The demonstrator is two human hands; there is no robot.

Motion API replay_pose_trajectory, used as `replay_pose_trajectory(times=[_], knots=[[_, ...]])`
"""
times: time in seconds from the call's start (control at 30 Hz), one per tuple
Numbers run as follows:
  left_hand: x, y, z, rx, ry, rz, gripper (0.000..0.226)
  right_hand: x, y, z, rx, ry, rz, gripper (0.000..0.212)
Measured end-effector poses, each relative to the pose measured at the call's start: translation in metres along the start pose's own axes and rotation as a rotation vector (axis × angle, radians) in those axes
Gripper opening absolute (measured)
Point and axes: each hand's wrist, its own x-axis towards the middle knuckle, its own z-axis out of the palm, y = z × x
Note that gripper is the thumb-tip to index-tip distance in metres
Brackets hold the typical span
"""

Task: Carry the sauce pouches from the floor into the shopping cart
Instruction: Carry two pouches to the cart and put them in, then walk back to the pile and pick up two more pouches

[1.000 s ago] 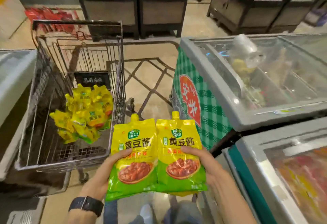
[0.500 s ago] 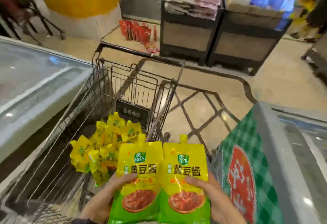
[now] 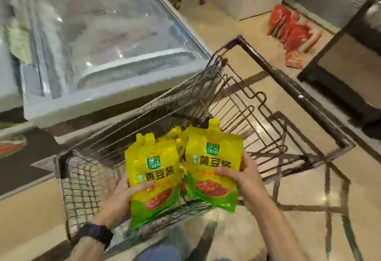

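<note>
I hold two yellow-green sauce pouches with spouts over the wire shopping cart. My left hand grips the left pouch with the thumb across its front. My right hand grips the right pouch by its right side. Both pouches hang above the cart's basket, near its closer end. Behind them, more yellow pouches in the cart peek out, mostly hidden. The picture is blurred by motion.
A glass-topped chest freezer stands directly left of the cart. Red packets lie on the tiled floor at the upper right, beside a dark display stand. The cart's handle bar runs along its right side.
The view has swung left and down, so the cart now lies beneath the pouches. Both hands have carried the pouches over the basket, and the two pouches have tilted apart.
</note>
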Motion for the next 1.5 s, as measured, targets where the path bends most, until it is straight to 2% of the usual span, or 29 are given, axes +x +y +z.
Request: replay_pose_trajectory(times=[0.03, 0.13, 0.27, 0.33, 0.4, 0.43, 0.57, 0.63, 0.7, 0.73, 0.83, 0.9, 0.97, 1.03, 1.1, 1.17, 1.27, 1.33, 1.4, 1.5], knots=[[0.004, -0.002, 0.003, 0.012, 0.032, -0.001, 0.090, 0.018, 0.000, -0.002, -0.051, -0.026, -0.003, 0.064], [0.018, -0.019, 0.008, 0.073, 0.095, -0.031, 0.100, 0.073, 0.009, -0.006, -0.266, -0.130, -0.044, 0.042], [0.040, -0.048, 0.024, 0.159, 0.125, -0.111, 0.064, 0.136, 0.051, -0.011, -0.515, -0.393, 0.023, 0.039], [0.053, -0.070, 0.029, 0.239, 0.105, -0.169, 0.065, 0.159, 0.075, -0.019, -0.607, -0.533, 0.054, 0.037], [0.065, -0.087, 0.033, 0.310, 0.091, -0.220, 0.075, 0.176, 0.096, -0.031, -0.687, -0.604, 0.078, 0.034], [0.072, -0.096, 0.034, 0.358, 0.090, -0.217, 0.071, 0.185, 0.108, -0.039, -0.716, -0.614, 0.087, 0.034], [0.094, -0.147, 0.049, 0.656, 0.001, -0.224, 0.027, 0.203, 0.155, -0.064, -0.910, -0.699, 0.106, 0.035], [0.105, -0.187, 0.048, 0.779, -0.038, -0.265, 0.022, 0.198, 0.171, -0.060, -1.092, -0.850, 0.061, 0.026], [0.113, -0.192, 0.048, 0.896, -0.067, -0.308, 0.020, 0.189, 0.174, -0.051, -1.257, -0.997, 0.016, 0.009], [0.113, -0.182, 0.050, 0.908, -0.070, -0.319, 0.022, 0.185, 0.174, -0.047, -1.281, -1.023, 0.001, 0.014], [0.107, -0.165, 0.056, 0.978, -0.073, -0.284, 0.027, 0.180, 0.166, -0.040, -1.279, -1.047, 0.001, 0.049], [0.101, -0.170, 0.058, 1.008, -0.049, -0.278, 0.021, 0.179, 0.159, -0.040, -1.342, -1.043, -0.007, 0.048], [0.094, -0.168, 0.058, 1.025, -0.018, -0.272, 0.023, 0.176, 0.154, -0.038, -1.517, -1.090, 0.007, 0.040], [0.087, -0.152, 0.060, 1.044, 0.006, -0.262, 0.032, 0.174, 0.149, -0.034, -1.655, -1.150, 0.016, 0.051], [0.076, -0.129, 0.061, 1.071, 0.100, -0.241, 0.041, 0.171, 0.138, -0.022, -1.651, -1.179, 0.025, 0.064], [0.054, -0.108, 0.060, 1.085, 0.269, -0.205, 0.040, 0.161, 0.118, -0.001, -1.608, -1.159, -0.030, 0.067], [0.001, -0.078, 0.050, 1.011, 0.559, -0.153, 0.036, 0.138, 0.081, 0.044, -1.478, -1.046, -0.231, 0.073], [-0.045, -0.058, 0.044, 0.932, 0.769, -0.073, 0.038, 0.117, 0.057, 0.080, -1.411, -1.019, -0.368, 0.069], [-0.093, -0.044, 0.042, 0.796, 0.980, -0.035, 0.041, 0.093, 0.035, 0.119, -1.394, -1.059, -0.487, 0.070], [-0.165, -0.038, 0.041, 0.669, 1.279, -0.085, 0.048, 0.053, 0.007, 0.176, -1.348, -1.159, -0.691, 0.071]])
